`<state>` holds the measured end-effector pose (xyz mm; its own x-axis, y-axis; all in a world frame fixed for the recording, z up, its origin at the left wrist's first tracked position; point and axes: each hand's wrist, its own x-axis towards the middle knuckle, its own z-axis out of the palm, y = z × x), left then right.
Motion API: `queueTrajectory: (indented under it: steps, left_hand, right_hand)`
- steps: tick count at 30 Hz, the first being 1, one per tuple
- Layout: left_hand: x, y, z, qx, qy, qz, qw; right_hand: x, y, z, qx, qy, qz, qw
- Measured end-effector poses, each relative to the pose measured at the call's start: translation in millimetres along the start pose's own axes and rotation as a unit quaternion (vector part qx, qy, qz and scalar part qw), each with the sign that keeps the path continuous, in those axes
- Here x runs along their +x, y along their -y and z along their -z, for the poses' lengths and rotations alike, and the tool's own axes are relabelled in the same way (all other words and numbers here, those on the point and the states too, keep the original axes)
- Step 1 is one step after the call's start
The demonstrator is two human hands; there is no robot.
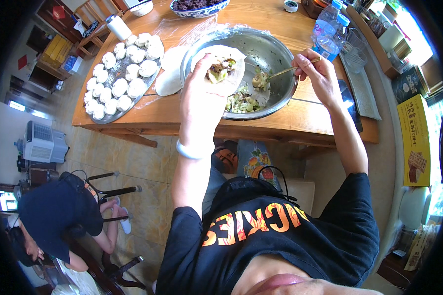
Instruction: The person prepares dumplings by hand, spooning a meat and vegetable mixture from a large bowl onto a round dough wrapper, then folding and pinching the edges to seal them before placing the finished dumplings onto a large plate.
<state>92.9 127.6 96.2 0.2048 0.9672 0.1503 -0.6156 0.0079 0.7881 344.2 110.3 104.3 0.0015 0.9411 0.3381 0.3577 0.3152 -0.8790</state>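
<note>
On my left hand (pixel 203 92) lies a round dough wrapper (pixel 234 79) with chopped vegetable filling (pixel 219 70) in its middle, held above the near left side of a large steel bowl (pixel 280 48). Between the thumb and fingers of my right hand (pixel 313 70) is the handle of a metal spoon (pixel 284 71); its head carries filling and is inside the bowl. More filling (pixel 245 103) lies at the bowl's bottom. Flat dough wrappers (pixel 169 81) rest left of the bowl. Farther left, a round perforated metal tray (pixel 127 72) bears many pleated buns (pixel 119 87).
Behind the bowl stands a blue-and-white dish (pixel 200 13) of dark food, with crumpled plastic film in front. Plastic bottles (pixel 326 40), a long tray (pixel 363 88) and a phone (pixel 350 105) are at the right. A white canister (pixel 119 27) stands behind the buns. Another person (pixel 59 217) sits at lower left.
</note>
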Motion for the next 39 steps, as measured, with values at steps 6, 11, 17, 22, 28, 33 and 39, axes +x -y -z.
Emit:
queueTrajectory:
  steps: [6, 11, 17, 22, 28, 33, 39]
  left_hand:
    - [3, 7, 13, 0.123, 0.047, -0.008, 0.991]
    - [-5, -9, -13, -0.151, 0.011, 0.064, 0.986]
    - [-24, -24, -23, -0.212, -0.005, 0.034, 0.977]
    - [-57, -43, -18, -0.23, 0.019, 0.035, 0.972]
    - [-104, -43, 9, -0.273, -0.07, 0.063, 0.958]
    - [-138, -37, 21, -0.324, -0.04, 0.062, 0.943]
    - [-171, -28, 42, -0.312, -0.059, 0.066, 0.946]
  right_hand:
    - [-5, -4, -1, -0.001, -0.007, 0.0, 1.0]
    - [-8, -8, 0, -0.003, -0.011, 0.002, 1.0]
    - [-16, -4, 0, -0.002, -0.026, -0.011, 1.0]
    - [-21, -4, -7, 0.016, -0.032, 0.009, 0.999]
    - [-30, -6, -12, -0.01, -0.052, 0.01, 0.999]
    - [-37, -8, -19, -0.007, -0.074, 0.039, 0.996]
    - [-57, 13, -36, -0.275, -0.249, 0.205, 0.906]
